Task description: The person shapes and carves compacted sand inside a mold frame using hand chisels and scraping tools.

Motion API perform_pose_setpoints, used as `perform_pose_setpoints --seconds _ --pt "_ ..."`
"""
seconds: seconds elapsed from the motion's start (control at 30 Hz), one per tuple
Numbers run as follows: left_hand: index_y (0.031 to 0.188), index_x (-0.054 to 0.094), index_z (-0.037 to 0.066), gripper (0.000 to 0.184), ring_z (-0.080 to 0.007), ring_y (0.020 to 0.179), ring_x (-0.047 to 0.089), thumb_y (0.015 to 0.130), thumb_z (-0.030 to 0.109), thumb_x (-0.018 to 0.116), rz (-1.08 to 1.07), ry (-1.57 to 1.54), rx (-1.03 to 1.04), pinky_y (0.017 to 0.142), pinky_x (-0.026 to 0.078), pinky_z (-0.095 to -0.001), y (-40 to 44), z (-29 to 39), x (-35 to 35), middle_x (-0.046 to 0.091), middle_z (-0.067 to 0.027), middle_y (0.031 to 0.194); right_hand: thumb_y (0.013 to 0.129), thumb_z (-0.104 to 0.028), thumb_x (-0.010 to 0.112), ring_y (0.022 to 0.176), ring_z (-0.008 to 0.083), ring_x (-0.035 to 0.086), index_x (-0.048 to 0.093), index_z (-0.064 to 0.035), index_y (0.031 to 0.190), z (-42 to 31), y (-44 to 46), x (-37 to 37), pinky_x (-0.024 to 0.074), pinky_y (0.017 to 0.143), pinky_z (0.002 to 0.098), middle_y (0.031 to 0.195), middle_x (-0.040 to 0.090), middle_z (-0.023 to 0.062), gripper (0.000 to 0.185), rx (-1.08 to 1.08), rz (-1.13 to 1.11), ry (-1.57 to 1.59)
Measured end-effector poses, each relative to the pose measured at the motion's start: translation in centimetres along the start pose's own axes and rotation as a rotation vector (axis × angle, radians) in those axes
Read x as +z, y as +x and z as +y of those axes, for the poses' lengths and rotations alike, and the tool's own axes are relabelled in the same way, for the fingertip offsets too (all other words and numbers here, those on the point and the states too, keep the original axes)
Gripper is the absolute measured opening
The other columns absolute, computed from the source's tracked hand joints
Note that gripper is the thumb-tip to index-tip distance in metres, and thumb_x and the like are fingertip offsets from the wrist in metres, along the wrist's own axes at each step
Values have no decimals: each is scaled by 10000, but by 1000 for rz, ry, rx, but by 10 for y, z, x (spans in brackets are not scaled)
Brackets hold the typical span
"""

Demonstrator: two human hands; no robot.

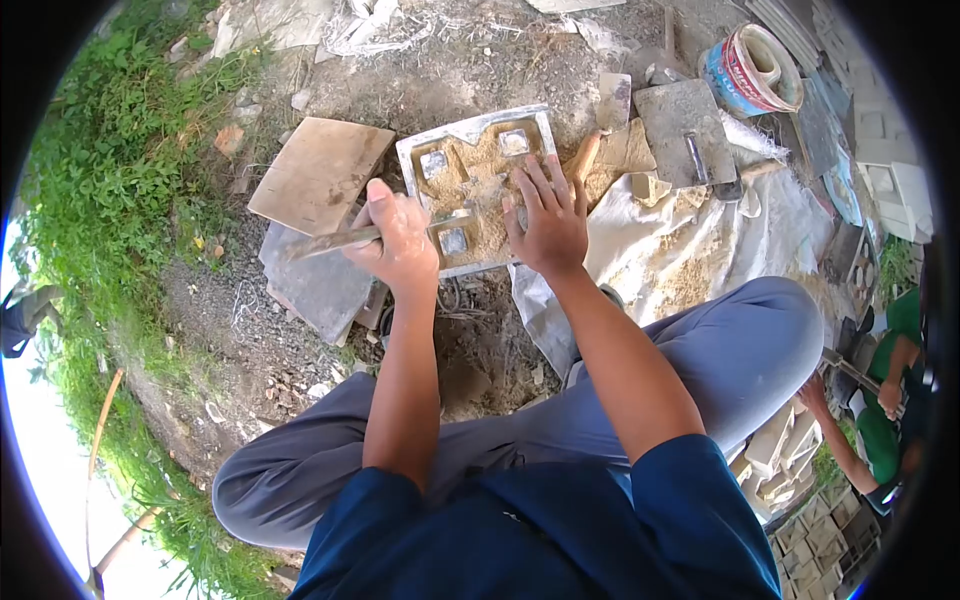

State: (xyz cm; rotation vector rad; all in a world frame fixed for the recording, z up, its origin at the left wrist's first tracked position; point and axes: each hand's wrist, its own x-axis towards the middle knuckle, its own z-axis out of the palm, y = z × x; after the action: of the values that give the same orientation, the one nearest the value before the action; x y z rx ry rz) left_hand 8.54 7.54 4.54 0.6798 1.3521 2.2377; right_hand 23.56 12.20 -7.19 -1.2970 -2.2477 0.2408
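Note:
My left hand (pixel 402 240) is closed round a long, thin, flat tool (pixel 330 241), its thumb pointing up. The tool's inner end reaches over a pale square mould (pixel 408 165) that holds damp, sandy material (pixel 480 158). Shiny square pieces (pixel 434 163) show in the mould's recesses. My right hand (pixel 550 225) lies with its fingers spread on the right side of the mould, pressed to or just above the sand; nothing is held in it. Right beside its fingertips is a rounded wooden handle (pixel 587 152).
Boards (pixel 320 175) lie left of the mould. A flat plate with a handle (pixel 685 130) and a paint bucket (pixel 750 70) are at the upper right. A sandy white sheet (pixel 690 250) spreads nearby. Another person in green (pixel 885 390) works at the far right near pale blocks (pixel 780 455).

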Motion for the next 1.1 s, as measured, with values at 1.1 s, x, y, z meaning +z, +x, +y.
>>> perform_pose_setpoints --seconds 1.1 --pt "592 347 90 519 -64 468 304 1031 239 580 -6 68 72 459 198 -283 -24 -19 -13 390 20 528 942 -308 552 1458 256 367 616 -132 1325 -2 -8 -2 260 1175 555 1497 509 27 426 12 -53 -9"
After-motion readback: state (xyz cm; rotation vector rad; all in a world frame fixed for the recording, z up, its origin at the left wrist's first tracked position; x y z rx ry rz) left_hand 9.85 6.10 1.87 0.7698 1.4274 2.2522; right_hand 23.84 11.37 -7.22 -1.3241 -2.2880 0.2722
